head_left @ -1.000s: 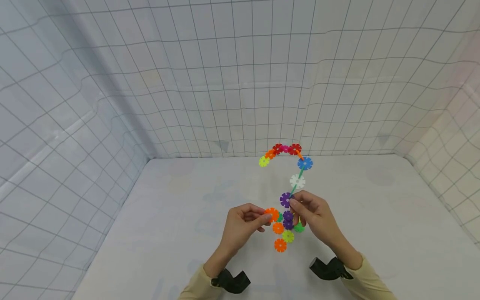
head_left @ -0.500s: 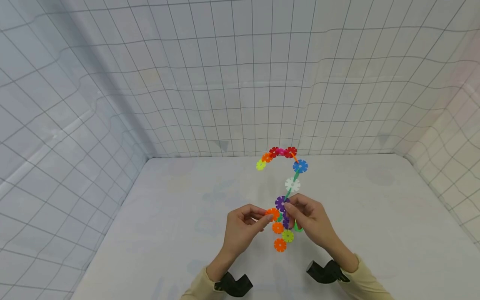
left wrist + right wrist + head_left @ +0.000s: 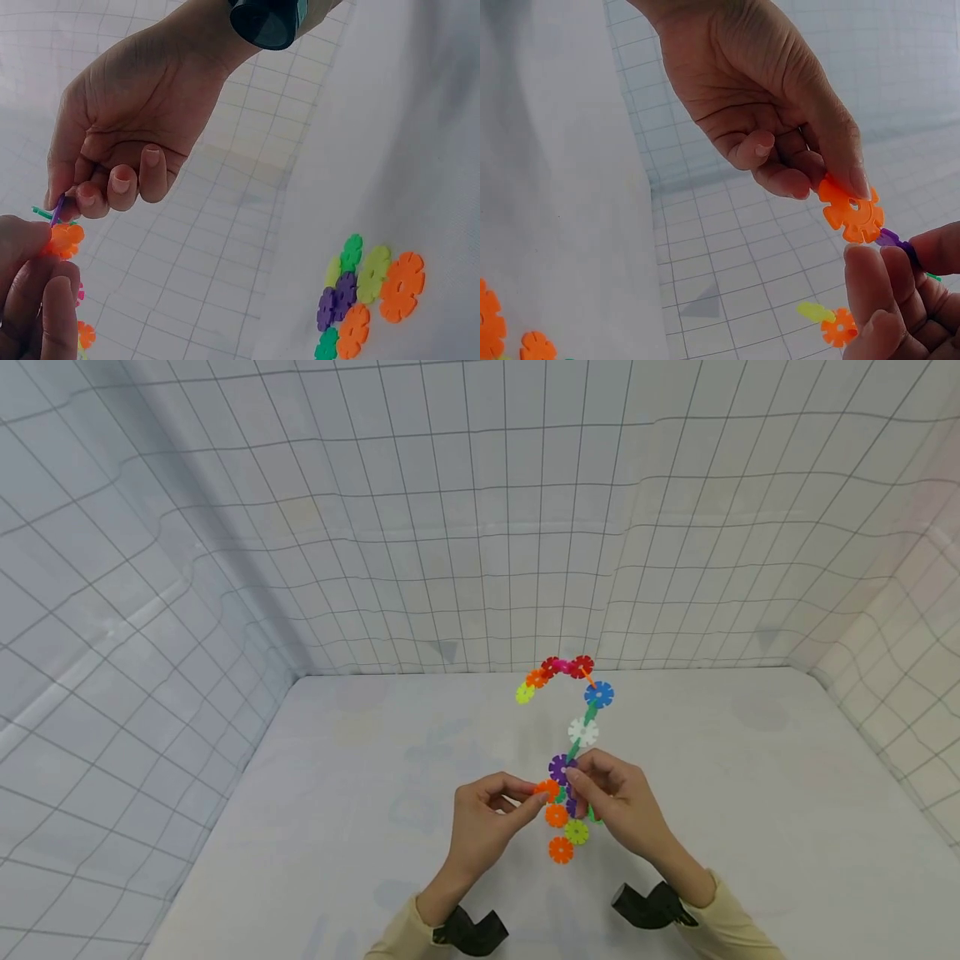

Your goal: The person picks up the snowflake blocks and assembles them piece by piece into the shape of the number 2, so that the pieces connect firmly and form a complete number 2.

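Observation:
My left hand (image 3: 480,827) pinches an orange snowflake disc (image 3: 853,211) between thumb and fingers. Close by, my right hand (image 3: 622,802) pinches a purple snowflake disc (image 3: 559,768) at the near end of a joined chain. From there the chain runs through green pieces, a white disc (image 3: 582,732) and a blue disc (image 3: 598,695). It then curves left through red discs (image 3: 582,667) to a yellow-green disc (image 3: 525,693). In the right wrist view the orange and purple discs meet edge to edge; I cannot tell whether they interlock.
Several loose discs lie on the white table (image 3: 360,827) below my hands: an orange disc (image 3: 403,287), a yellow-green disc (image 3: 373,274), a purple disc (image 3: 345,296) and green ones. My right hand partly covers them in the head view. White grid-lined sheeting (image 3: 480,527) rises around the table.
My right hand has moved left and slightly toward me, carrying the chain along and bringing the purple disc nearer the orange one. The left hand has barely shifted. Little moves in the last half second.

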{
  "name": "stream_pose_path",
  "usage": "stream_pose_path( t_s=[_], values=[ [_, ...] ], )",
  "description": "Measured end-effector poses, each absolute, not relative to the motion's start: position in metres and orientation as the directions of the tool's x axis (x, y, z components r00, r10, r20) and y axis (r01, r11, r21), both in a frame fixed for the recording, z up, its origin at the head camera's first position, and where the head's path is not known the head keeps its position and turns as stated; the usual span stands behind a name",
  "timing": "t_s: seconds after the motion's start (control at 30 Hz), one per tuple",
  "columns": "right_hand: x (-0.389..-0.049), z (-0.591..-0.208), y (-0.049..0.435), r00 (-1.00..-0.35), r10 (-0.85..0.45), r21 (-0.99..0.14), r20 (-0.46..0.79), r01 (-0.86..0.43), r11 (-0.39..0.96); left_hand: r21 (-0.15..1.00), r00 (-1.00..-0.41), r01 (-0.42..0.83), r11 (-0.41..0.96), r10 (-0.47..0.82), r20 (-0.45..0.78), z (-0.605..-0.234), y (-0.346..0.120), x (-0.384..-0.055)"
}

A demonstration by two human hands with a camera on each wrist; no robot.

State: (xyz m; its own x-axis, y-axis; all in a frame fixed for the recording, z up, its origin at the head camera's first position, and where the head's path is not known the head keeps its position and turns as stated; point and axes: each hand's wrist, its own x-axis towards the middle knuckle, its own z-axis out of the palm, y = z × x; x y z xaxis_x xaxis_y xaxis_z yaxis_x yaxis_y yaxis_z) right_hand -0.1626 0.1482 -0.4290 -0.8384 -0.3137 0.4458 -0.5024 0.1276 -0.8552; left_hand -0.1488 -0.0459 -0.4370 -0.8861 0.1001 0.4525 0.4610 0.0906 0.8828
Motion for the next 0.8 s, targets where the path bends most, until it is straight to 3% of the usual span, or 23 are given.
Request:
stream_pose_path(
  t_s=[0.2,0.37,0.8],
  values=[
    [-0.161,-0.429,0.146,-0.85,-0.31,-0.863,0.425,-0.484,0.144,0.854,-0.858,0.512,0.092,0.09,0.505,-0.446,-0.045,-0.151],
    [-0.157,-0.422,0.143,-0.858,-0.31,-0.87,0.409,-0.469,0.149,0.816,-0.824,0.567,0.116,0.083,0.561,-0.433,-0.043,-0.145],
    [-0.143,-0.394,0.136,-0.831,-0.343,-0.844,0.438,-0.511,0.161,0.64,-0.663,0.744,0.191,0.098,0.742,-0.416,-0.04,-0.134]
  ],
)
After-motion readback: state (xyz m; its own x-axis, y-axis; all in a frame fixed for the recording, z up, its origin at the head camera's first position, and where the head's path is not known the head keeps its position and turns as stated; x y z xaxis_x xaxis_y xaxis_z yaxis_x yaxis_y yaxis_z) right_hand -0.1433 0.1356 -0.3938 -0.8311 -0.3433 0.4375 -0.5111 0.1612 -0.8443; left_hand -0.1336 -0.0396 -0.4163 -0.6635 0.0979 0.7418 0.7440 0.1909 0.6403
